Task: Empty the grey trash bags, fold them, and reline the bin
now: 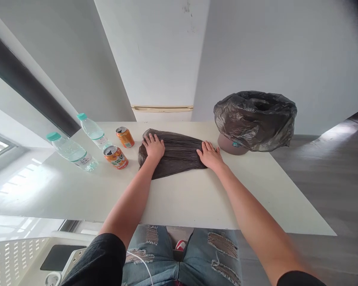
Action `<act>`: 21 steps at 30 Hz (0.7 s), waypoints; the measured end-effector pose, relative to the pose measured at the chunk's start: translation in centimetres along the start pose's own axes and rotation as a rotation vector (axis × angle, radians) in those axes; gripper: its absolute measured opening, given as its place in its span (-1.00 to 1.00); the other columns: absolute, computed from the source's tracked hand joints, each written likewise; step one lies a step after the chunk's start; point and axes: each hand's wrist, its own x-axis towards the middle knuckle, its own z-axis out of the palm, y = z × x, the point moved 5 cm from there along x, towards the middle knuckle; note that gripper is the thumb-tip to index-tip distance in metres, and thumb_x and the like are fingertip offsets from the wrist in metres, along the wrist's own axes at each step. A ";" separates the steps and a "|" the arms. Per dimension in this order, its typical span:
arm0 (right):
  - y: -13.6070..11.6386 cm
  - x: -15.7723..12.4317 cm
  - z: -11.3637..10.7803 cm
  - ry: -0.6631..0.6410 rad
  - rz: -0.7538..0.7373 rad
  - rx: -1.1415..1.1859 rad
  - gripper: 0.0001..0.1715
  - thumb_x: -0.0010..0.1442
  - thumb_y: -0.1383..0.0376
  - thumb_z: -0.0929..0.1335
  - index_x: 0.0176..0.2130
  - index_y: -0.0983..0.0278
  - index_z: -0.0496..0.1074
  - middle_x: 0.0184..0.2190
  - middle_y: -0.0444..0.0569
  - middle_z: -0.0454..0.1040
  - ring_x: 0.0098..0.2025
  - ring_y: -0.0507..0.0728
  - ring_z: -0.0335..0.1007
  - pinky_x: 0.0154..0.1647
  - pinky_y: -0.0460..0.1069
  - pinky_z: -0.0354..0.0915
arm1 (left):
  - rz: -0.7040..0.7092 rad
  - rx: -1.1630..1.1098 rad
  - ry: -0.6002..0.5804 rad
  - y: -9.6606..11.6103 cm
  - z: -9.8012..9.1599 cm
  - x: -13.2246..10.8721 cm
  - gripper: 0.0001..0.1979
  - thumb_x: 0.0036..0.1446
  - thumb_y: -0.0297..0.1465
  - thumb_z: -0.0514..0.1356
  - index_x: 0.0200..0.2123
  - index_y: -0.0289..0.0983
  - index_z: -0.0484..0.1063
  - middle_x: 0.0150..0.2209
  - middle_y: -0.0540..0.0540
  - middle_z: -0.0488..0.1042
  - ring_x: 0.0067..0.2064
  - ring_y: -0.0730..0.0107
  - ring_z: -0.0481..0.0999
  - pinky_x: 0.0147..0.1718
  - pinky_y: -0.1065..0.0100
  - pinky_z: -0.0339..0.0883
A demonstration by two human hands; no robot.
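Note:
A black plastic bag (179,153) lies flattened on the white table (185,202), its thin film creased lengthwise. My left hand (154,147) rests flat on the bag's left part with the fingers spread. At the bag's right end, my right hand (211,155) presses down, fingers stretched out. Just beyond the right hand stands a trash bin (231,146), brownish, lined with another black bag (253,123) that is folded over its rim. The bin's inside is mostly hidden by the liner.
Left of the bag stand two orange soda cans (125,137) (116,157) and two clear water bottles with teal caps (92,129) (71,151). A white fridge (161,59) is behind the table. A white basket (20,258) sits below at the left.

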 end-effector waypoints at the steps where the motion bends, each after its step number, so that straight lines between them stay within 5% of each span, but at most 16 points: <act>1: 0.1 -0.2 -0.1 -0.023 0.014 -0.005 -0.09 0.56 -0.02 -0.07 0.62 0.44 -0.18 0.65 0.14 -0.30 0.68 0.23 -0.34 0.64 0.35 -0.23 | 0.076 -0.011 -0.009 1.1 0.1 -0.4 -0.28 0.49 -0.21 -0.11 0.54 -0.53 0.13 0.59 -0.49 -0.05 0.63 -0.38 -0.19 0.53 -0.36 -0.31; 7: 1.0 -1.8 -0.2 -0.095 0.144 -0.029 0.01 0.54 -0.11 -0.02 0.61 0.55 -0.19 0.64 0.26 -0.31 0.68 0.34 -0.33 0.63 0.39 -0.18 | 0.400 -0.116 -0.239 5.0 2.3 -2.9 -0.27 0.48 -0.07 -0.01 0.56 -0.32 0.15 0.61 -0.33 -0.02 0.63 -0.31 -0.19 0.54 -0.33 -0.38; 10: 0.9 -1.9 -0.8 0.053 0.157 -0.005 -0.07 0.56 0.00 -0.01 0.55 0.64 0.00 0.60 0.41 -0.08 0.64 0.42 -0.15 0.60 0.42 -0.13 | 0.466 -0.094 -0.296 4.8 2.4 -3.1 -0.26 0.49 -0.05 0.00 0.58 -0.29 0.11 0.62 -0.31 -0.09 0.64 -0.29 -0.23 0.54 -0.34 -0.39; 13: -0.4 -1.4 -1.6 0.223 -0.041 0.036 -0.18 0.56 0.14 -0.04 0.55 0.57 0.05 0.59 0.34 -0.01 0.64 0.35 -0.13 0.61 0.35 -0.11 | 0.494 -0.038 -0.332 4.4 1.9 -3.0 -0.25 0.50 -0.02 -0.05 0.60 -0.24 0.03 0.64 -0.26 -0.15 0.64 -0.25 -0.25 0.53 -0.35 -0.38; 16: -1.3 -0.5 -1.0 0.109 -0.188 0.060 -0.13 0.57 0.05 -0.05 0.60 0.51 -0.09 0.64 0.20 -0.17 0.67 0.27 -0.27 0.64 0.28 -0.16 | 0.489 0.039 -0.371 4.3 1.4 -3.1 -0.22 0.51 0.02 -0.13 0.63 -0.23 -0.07 0.64 -0.21 -0.22 0.65 -0.22 -0.29 0.53 -0.35 -0.36; 21: -0.5 0.6 0.0 0.012 -0.102 0.034 0.03 0.54 -0.16 -0.07 0.62 0.49 -0.18 0.65 0.14 -0.27 0.69 0.24 -0.36 0.66 0.29 -0.33 | 0.507 0.108 -0.410 4.2 0.9 -3.1 -0.16 0.51 0.09 -0.19 0.64 -0.24 -0.16 0.65 -0.17 -0.29 0.65 -0.16 -0.31 0.54 -0.33 -0.37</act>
